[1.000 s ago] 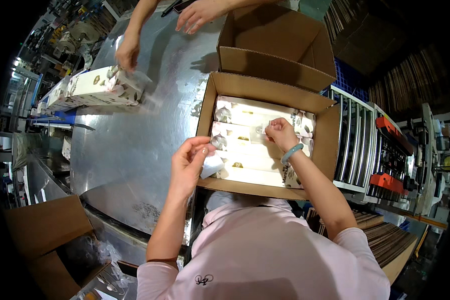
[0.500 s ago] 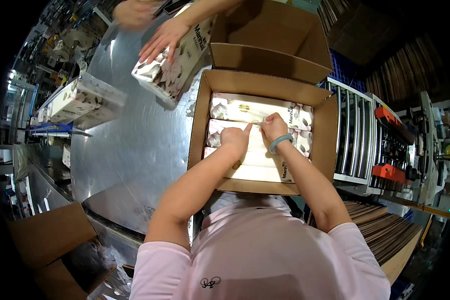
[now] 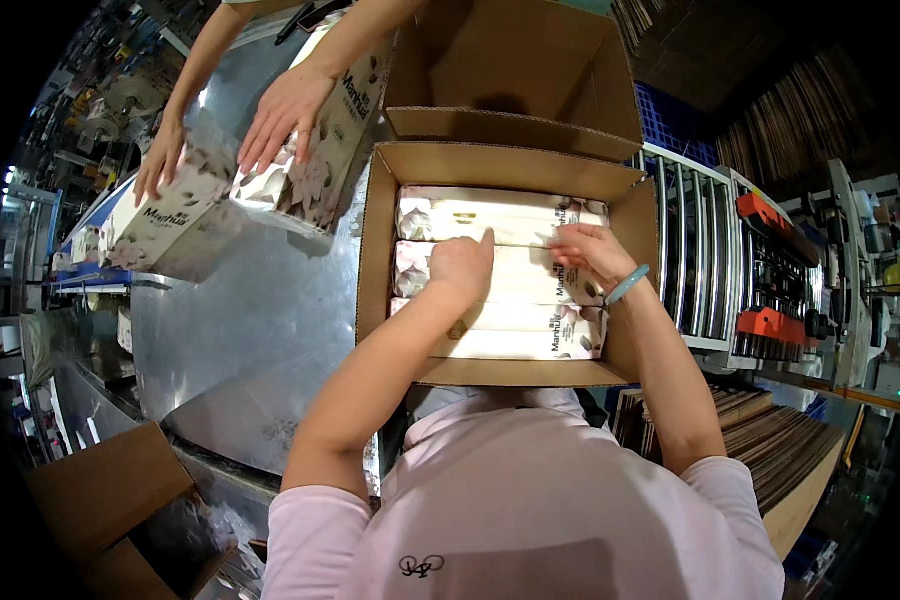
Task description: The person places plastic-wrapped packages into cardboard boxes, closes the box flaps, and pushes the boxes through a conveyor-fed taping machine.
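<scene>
Three long white floral packs lie side by side inside your brown carton (image 3: 373, 270). Your left hand (image 3: 462, 268) is over the left part of the middle pack (image 3: 520, 278), fingers curled in and thumb pointing away from you. Your right hand (image 3: 592, 252) is at its right end, fingers loosely bent. You cannot tell whether either hand grips anything. Pressing hard with the curled knuckles could dent or crease the soft-looking wrap; your bracelet (image 3: 627, 285) could catch on the carton's right wall if that wrist swung outward. A second carton (image 3: 510, 126) stands close against the far side, limiting reach there. At far left, a co-worker's hands (image 3: 288, 118) rest on two more packs (image 3: 165, 228) on the metal table (image 3: 240, 335). A roller conveyor (image 3: 685, 255) stands to the right.
</scene>
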The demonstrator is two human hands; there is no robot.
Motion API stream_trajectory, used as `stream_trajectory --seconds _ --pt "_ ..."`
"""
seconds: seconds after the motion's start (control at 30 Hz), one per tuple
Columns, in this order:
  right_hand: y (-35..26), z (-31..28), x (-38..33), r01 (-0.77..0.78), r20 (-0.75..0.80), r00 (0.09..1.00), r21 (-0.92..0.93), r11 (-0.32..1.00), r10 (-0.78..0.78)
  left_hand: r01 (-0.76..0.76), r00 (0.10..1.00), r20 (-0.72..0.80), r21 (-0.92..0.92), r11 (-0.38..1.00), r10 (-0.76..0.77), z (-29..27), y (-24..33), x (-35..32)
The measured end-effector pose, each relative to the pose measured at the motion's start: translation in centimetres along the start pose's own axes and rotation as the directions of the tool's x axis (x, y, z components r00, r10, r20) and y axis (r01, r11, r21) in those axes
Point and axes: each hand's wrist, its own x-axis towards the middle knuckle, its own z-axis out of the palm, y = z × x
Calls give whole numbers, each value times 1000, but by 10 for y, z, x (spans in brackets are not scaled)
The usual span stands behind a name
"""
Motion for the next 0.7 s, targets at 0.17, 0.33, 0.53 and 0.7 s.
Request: stream_trajectory --seconds 0.17,0.33,0.53,0.7 --pt "39 -9 26 -106 86 991 1 994 106 16 994 -108 -72 997 -24 -29 -13 -19" --pt "23 -6 48 228 211 974 -917 328 -88 -42 982 -190 -120 992 18 -25 -17 -41" --pt "-9 10 64 388 411 912 -873 -295 -15 -57 980 -198 -168 984 23 -31 -9 -55" --pt "-24 34 43 294 299 947 -954 -56 -122 -158 893 -441 -491 857 -88 -23 -31 -78"
